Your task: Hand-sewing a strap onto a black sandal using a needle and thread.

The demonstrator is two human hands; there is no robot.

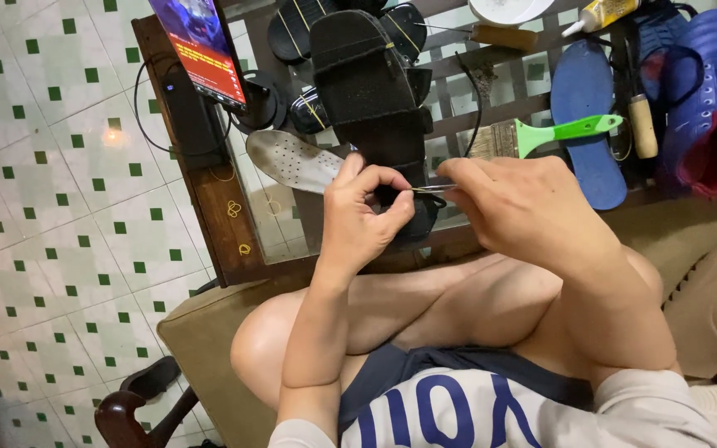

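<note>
A black sandal point(371, 91) lies sole-up on the glass-topped table point(275, 224), its heel end toward me. My left hand point(363, 211) grips that near end, fingers curled around its edge. My right hand point(520, 203) pinches a thin metal needle-like tool point(433, 189), whose tip points left into the sandal beside my left fingers. A fine thread point(470, 99) runs up from the sandal across the table.
A grey insole point(292, 159) lies left of the sandal, with more black sandals point(300, 33) behind. A green-handled brush point(541, 134), blue sole point(587, 124), blue shoe point(711, 99), wooden-handled tool point(642, 124), glue bottle point(603, 12) and lit phone point(201, 46) crowd the table. Tiled floor point(43, 207) lies left.
</note>
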